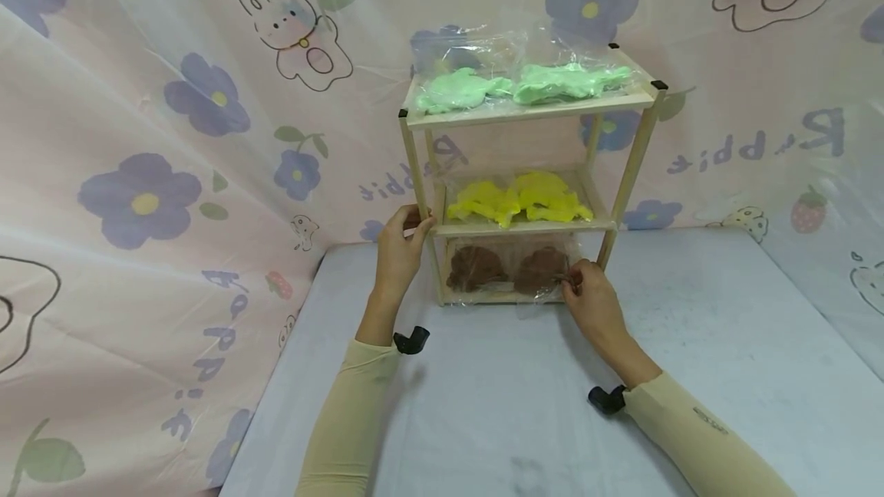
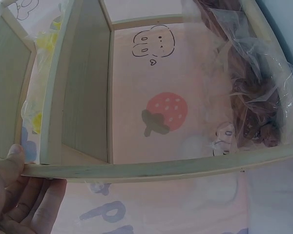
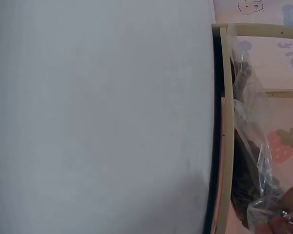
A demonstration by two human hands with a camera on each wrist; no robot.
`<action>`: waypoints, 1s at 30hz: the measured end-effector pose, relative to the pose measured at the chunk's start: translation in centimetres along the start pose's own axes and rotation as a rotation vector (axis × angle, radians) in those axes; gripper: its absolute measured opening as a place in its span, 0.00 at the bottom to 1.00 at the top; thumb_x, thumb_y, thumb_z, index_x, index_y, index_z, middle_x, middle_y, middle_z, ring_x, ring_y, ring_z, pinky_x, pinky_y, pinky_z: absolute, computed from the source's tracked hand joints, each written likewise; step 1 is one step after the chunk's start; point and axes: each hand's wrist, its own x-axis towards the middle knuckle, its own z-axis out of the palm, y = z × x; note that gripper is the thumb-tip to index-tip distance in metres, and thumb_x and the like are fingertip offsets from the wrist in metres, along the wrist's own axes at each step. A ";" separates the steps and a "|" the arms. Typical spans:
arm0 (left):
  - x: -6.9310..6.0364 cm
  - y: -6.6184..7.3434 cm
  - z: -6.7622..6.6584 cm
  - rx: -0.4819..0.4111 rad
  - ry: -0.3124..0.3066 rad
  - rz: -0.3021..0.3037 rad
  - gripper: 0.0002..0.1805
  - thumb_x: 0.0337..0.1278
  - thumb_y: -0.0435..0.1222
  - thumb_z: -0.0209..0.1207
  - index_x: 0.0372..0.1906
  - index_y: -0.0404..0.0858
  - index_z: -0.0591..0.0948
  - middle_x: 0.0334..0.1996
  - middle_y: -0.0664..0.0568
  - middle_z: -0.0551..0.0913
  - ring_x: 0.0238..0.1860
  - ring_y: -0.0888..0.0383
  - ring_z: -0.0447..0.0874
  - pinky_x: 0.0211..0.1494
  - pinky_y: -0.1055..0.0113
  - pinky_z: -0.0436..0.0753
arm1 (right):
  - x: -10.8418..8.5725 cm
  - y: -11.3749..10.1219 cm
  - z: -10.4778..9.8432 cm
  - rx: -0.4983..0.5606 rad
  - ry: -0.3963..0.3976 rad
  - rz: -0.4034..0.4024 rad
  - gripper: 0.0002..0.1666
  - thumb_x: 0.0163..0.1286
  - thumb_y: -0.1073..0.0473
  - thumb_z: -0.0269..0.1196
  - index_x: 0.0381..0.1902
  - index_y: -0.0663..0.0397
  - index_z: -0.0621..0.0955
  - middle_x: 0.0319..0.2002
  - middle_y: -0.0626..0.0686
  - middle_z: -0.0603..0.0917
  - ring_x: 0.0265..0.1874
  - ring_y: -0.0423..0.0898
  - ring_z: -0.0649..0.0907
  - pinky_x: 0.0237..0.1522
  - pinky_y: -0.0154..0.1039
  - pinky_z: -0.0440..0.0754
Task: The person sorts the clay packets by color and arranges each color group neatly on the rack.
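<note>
A three-tier wooden rack (image 1: pixel 518 228) stands on the table. My left hand (image 1: pixel 400 245) grips its front left post near the middle shelf; in the left wrist view the thumb and fingers lie around that post (image 2: pixel 136 169). At the bottom shelf's right end, my right hand (image 1: pixel 592 299) pinches the edge of a clear bag with a brown lump (image 1: pixel 542 271) in it. Beside that lies another bagged brown lump (image 1: pixel 476 268). The right wrist view shows the clear plastic (image 3: pixel 256 141) by the fingertips, which are partly cut off at the frame's corner.
Bagged yellow pieces (image 1: pixel 545 196) lie on the middle shelf, and bagged light green pieces (image 1: pixel 573 84) on the top one. A white cloth (image 1: pixel 483 405) covers the table. Behind the rack hangs a printed curtain (image 1: pixel 276 136) with rabbits and flowers.
</note>
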 end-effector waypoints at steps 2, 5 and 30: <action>0.0 0.0 -0.1 0.002 -0.002 -0.005 0.17 0.75 0.38 0.65 0.59 0.33 0.83 0.52 0.42 0.88 0.58 0.44 0.87 0.62 0.57 0.89 | 0.2 0.1 0.2 -0.021 0.008 -0.005 0.09 0.70 0.74 0.68 0.41 0.65 0.77 0.37 0.64 0.81 0.34 0.58 0.82 0.33 0.53 0.82; 0.0 0.0 -0.1 0.008 -0.002 -0.007 0.16 0.75 0.38 0.65 0.59 0.33 0.84 0.52 0.42 0.88 0.58 0.45 0.87 0.62 0.57 0.89 | 0.5 0.1 0.6 -0.034 0.023 0.000 0.09 0.69 0.74 0.68 0.38 0.65 0.76 0.35 0.64 0.80 0.33 0.60 0.82 0.34 0.56 0.82; -0.3 -0.2 -0.1 -0.033 0.009 0.024 0.17 0.75 0.35 0.65 0.60 0.31 0.83 0.51 0.41 0.88 0.57 0.45 0.88 0.60 0.61 0.90 | 0.2 -1.4 0.7 -0.155 -0.290 0.129 0.30 0.75 0.67 0.62 0.66 0.85 0.71 0.59 0.83 0.75 0.60 0.76 0.79 0.59 0.69 0.82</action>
